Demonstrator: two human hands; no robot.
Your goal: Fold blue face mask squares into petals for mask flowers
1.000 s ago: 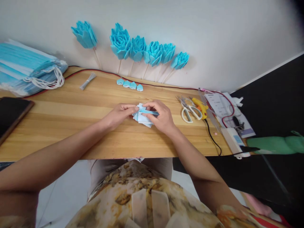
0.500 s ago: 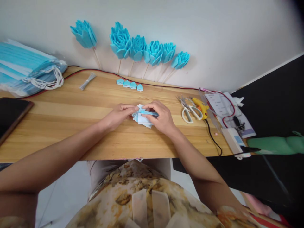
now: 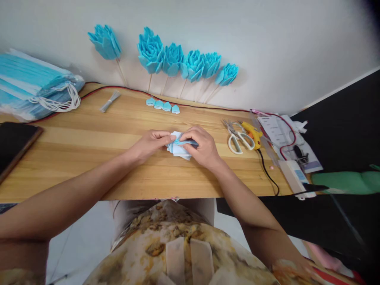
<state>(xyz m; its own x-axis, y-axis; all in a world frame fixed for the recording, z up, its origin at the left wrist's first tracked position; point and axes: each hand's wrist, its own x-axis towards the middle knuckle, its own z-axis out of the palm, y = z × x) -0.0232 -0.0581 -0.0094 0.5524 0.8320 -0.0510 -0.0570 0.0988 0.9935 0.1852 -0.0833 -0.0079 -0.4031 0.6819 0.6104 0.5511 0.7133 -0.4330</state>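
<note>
Left hand and right hand: fingertips of both pinch the mask, folded small, held between them; its long axis runs hand to hand; the right hand covers more of it; mask low over mid-table; scissors well right.

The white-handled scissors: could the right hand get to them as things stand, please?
Probably yes: the scissors lie on the tabletop beside the right hand, nothing between, though that hand currently pinches the folded blue piece.
</note>
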